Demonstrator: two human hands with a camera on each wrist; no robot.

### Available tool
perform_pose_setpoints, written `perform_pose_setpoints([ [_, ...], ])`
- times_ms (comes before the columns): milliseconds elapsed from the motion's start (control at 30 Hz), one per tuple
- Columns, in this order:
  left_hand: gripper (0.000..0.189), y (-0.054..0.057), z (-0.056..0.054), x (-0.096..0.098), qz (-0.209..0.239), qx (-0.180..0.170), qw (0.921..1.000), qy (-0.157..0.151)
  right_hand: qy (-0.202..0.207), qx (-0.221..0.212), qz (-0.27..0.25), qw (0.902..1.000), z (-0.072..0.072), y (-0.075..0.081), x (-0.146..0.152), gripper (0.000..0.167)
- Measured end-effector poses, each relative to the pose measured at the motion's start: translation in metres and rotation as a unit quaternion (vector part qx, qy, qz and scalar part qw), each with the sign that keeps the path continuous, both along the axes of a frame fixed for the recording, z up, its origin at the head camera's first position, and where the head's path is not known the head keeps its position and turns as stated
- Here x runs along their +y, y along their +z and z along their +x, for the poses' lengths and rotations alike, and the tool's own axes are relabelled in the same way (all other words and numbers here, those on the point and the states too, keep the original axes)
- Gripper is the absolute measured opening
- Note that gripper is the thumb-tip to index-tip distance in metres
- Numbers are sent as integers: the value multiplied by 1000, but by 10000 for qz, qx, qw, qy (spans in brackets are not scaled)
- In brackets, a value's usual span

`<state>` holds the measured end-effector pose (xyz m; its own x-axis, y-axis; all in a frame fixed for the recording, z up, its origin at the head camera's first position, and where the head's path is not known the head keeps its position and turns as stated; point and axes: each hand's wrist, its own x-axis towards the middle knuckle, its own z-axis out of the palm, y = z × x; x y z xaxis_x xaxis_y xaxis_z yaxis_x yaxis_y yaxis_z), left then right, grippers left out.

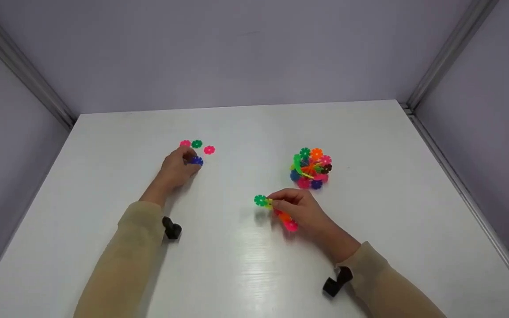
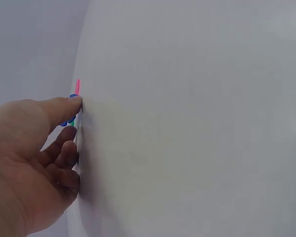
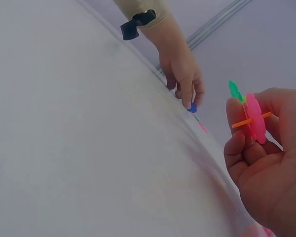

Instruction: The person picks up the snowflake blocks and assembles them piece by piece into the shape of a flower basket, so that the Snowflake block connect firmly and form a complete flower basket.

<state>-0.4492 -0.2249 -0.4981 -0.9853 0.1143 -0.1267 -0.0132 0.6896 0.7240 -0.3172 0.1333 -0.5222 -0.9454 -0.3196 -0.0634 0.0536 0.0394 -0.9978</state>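
Note:
At the far left of the table (image 1: 219, 256), my left hand (image 1: 177, 168) pinches a blue notched plastic snowflake disc (image 1: 197, 160) by thumb and fingertips, low over the surface. Past those fingertips lie a green disc (image 1: 197, 144), a pink disc (image 1: 209, 150) and another pink disc (image 1: 185, 143), partly covered by the hand. Nearer the middle, my right hand (image 1: 305, 211) grips a short chain of linked discs above the table. Its green disc (image 1: 260, 200) sticks out to the left and its pink disc (image 3: 256, 117) shows below the fingers; the fingers cover part of the chain.
A round cluster of interlocked multicoloured discs (image 1: 311, 169) stands beyond my right hand. Pale panels (image 1: 245, 57) enclose the table at the back and both sides. Black wrist mounts (image 1: 172, 228) stick out from both sleeves.

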Motion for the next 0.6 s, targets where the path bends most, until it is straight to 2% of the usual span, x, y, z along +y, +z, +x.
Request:
perform_pose_setpoints([
  [100,25,0,18,5,527,105,9986,-22,12,13,37,10000,-1,1,0,19],
  [167,24,2,34,14,820,177,9965,-45,16,31,33,10000,-2,1,0,20],
  [300,23,5,70,43,1256,383,9912,-192,-13,66,9,10000,-2,1,2,19],
  [433,16,8,104,75,1741,621,9815,-502,-59,186,-15,9998,-3,1,5,19],
  [500,13,9,117,88,1944,755,9757,-668,-64,269,-81,9996,-4,0,6,19],
  [600,9,6,128,101,2180,939,9678,-838,-33,350,-187,9992,-5,-1,6,20],
])
